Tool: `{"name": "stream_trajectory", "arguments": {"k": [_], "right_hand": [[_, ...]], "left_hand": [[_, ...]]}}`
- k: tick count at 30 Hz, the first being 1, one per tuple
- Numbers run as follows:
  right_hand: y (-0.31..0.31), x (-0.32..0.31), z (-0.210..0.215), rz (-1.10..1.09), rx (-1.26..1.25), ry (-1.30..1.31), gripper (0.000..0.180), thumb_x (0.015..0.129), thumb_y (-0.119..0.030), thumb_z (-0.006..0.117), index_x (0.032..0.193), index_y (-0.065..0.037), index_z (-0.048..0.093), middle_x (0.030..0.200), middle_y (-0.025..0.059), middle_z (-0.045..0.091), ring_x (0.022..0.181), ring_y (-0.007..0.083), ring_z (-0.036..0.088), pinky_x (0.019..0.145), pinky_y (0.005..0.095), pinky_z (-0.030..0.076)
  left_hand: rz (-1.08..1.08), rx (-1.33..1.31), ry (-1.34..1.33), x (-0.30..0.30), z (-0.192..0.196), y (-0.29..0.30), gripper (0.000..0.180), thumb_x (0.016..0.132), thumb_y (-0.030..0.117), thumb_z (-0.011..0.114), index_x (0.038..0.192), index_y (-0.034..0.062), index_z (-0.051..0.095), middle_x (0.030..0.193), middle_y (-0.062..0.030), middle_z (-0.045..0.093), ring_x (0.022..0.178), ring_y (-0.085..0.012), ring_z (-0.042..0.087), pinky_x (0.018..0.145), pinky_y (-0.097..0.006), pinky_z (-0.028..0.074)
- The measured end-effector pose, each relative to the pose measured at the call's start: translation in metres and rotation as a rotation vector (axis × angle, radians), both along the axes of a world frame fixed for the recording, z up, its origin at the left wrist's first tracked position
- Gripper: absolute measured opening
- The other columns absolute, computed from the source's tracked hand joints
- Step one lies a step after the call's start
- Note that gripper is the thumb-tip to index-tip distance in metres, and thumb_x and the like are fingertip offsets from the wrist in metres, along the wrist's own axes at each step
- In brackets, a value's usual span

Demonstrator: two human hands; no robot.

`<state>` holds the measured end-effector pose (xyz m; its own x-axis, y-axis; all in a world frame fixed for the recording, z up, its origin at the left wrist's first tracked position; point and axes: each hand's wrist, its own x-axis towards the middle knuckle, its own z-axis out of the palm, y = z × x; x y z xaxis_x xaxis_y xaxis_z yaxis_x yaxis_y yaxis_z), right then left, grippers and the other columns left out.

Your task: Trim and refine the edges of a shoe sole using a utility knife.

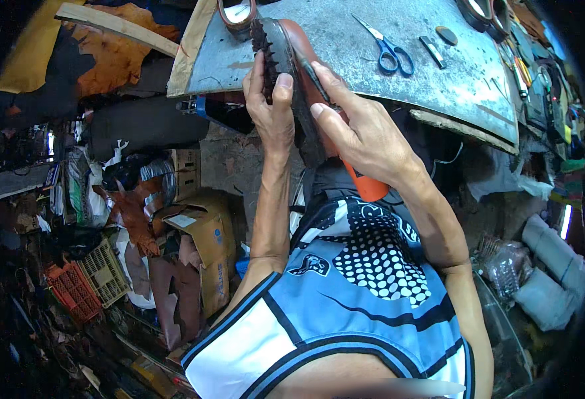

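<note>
My left hand [272,110] is closed round a reddish-brown leather shoe [297,38] with a dark, toothed sole [272,56], its thumb pressed on the sole's side. The shoe points away from me over the table's near edge. In my right hand [366,133] is a narrow dark tool [312,76], pinched between thumb and fingers and lying along the shoe's right side. Its tip is too small to make out. Below that hand an orange cylindrical thing [367,183] shows; whether it joins the tool, I cannot tell.
On the metal-topped table [346,40] lie blue-handled scissors [389,53], a small black block [432,52] and a brown oval piece [446,35]. Brown footwear [237,16] stands at the far left edge. Leather pieces, a cardboard box [216,253] and crates [106,272] crowd the left.
</note>
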<state>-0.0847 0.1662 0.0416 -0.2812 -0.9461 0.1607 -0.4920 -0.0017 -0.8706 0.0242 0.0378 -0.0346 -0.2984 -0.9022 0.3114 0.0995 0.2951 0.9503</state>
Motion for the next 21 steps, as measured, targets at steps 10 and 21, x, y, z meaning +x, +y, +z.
{"name": "stream_trajectory", "arguments": {"k": [10, 21], "right_hand": [[0.014, 0.009, -0.004, 0.022, 0.064, -0.005, 0.062, 0.098, -0.023, 0.052, 0.146, 0.012, 0.036, 0.088, 0.0322, 0.067, 0.08, 0.0433, 0.07, 0.08, 0.0462, 0.054], [0.016, 0.014, -0.019, -0.007, -0.058, 0.027, 0.061, 0.098, -0.023, 0.054, 0.147, 0.011, 0.036, 0.09, 0.0301, 0.066, 0.081, 0.0417, 0.069, 0.079, 0.0467, 0.054]], "left_hand": [[0.002, 0.004, 0.021, -0.001, -0.006, -0.005, 0.079, 0.088, 0.048, 0.063, 0.141, -0.0088, 0.05, 0.12, -0.0184, 0.054, 0.111, -0.0261, 0.055, 0.097, -0.039, 0.044], [-0.029, 0.063, 0.018, -0.004, -0.006, -0.006, 0.08, 0.089, 0.052, 0.061, 0.14, -0.0083, 0.05, 0.117, -0.0178, 0.054, 0.107, -0.0245, 0.056, 0.093, -0.038, 0.045]]}}
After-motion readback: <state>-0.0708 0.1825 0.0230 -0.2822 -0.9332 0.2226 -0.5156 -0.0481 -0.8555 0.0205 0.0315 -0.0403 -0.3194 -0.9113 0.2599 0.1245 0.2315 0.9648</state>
